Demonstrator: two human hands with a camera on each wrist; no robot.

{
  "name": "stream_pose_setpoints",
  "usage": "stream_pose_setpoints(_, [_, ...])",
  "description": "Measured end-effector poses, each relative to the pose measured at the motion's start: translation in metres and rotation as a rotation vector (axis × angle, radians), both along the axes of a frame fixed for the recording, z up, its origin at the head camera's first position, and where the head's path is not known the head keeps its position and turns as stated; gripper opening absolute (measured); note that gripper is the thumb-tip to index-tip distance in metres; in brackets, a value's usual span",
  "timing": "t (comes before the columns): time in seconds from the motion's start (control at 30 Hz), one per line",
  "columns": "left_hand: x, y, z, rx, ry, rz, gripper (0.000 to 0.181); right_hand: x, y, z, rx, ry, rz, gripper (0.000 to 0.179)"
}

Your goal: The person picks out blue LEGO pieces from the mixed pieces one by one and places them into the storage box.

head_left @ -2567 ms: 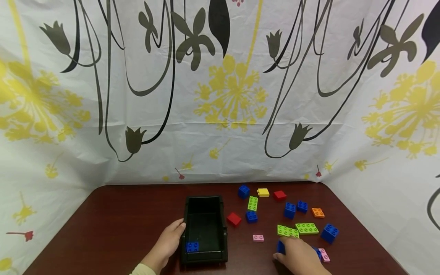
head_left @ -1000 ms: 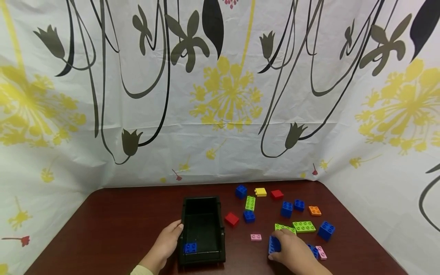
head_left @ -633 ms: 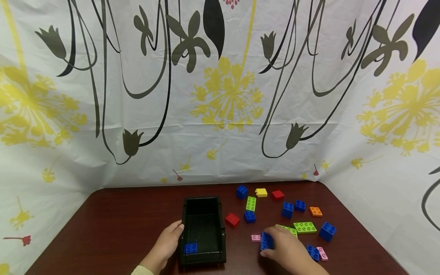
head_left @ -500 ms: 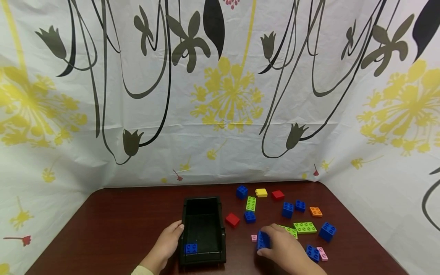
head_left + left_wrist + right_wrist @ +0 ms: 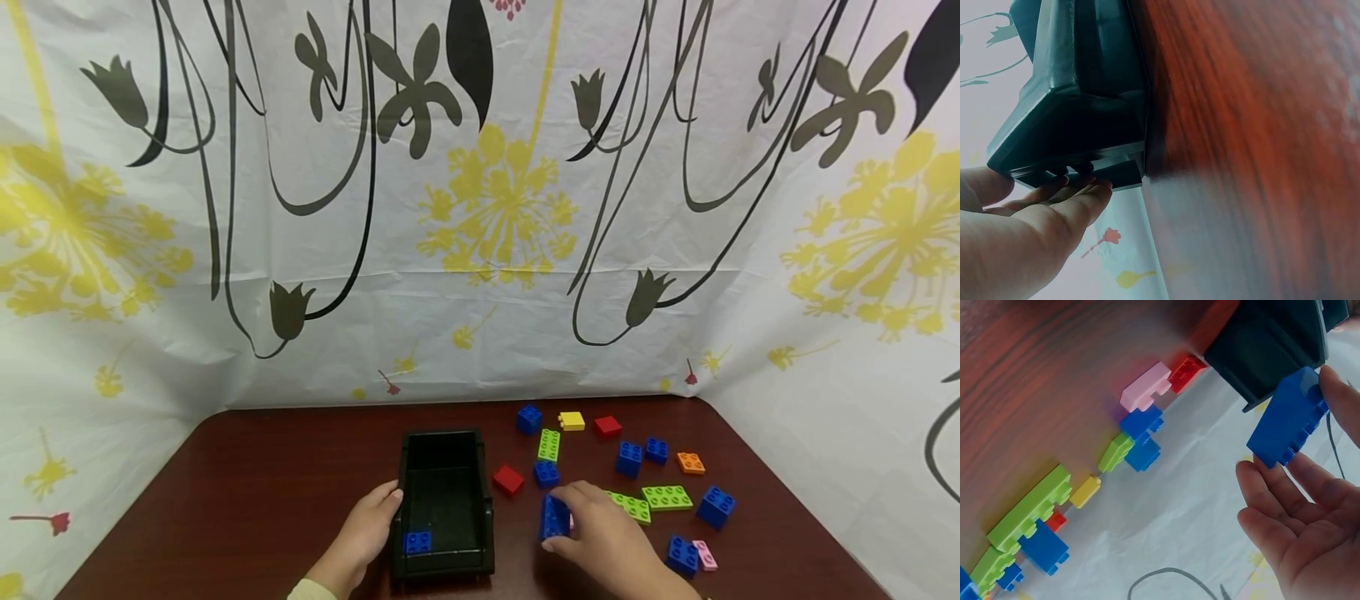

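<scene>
My left hand grips the left side of a black plastic bin; in the left wrist view the thumb lies at the rim and the fingers reach beneath it. A blue toy brick lies inside the bin at its near end. My right hand pinches another, longer blue building brick between thumb and fingers, to the right of the bin. In the right wrist view this held brick is raised off the table. It partly hides a small pink brick in the head view.
Loose bricks lie right of the bin: a red brick, a blue brick, a lime brick, an orange brick, a yellow brick and several more. A patterned cloth hangs behind the dark wooden table.
My right hand has lifted the long blue brick from among the right-hand bricks and carried it left toward the bin. My left hand and the bin have stayed in place.
</scene>
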State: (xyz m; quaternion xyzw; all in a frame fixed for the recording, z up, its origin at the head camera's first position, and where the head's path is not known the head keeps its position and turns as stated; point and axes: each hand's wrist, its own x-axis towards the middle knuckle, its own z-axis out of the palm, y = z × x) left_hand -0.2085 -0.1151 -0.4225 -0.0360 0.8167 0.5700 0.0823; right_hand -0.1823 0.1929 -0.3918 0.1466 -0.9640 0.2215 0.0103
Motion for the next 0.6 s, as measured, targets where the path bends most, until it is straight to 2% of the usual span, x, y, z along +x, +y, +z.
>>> stream_pose_setpoints(0.37, [0.0, 0.0, 0.001, 0.001, -0.002, -0.004, 0.051, 0.006, -0.01, 0.004, -0.032, 0.102, -0.003, 0.056])
stream_pose_setpoints(0.6, [0.0, 0.0, 0.0, 0.004, 0.0, -0.004, 0.052, 0.01, -0.019, 0.008, -0.08, 0.201, -0.02, 0.055])
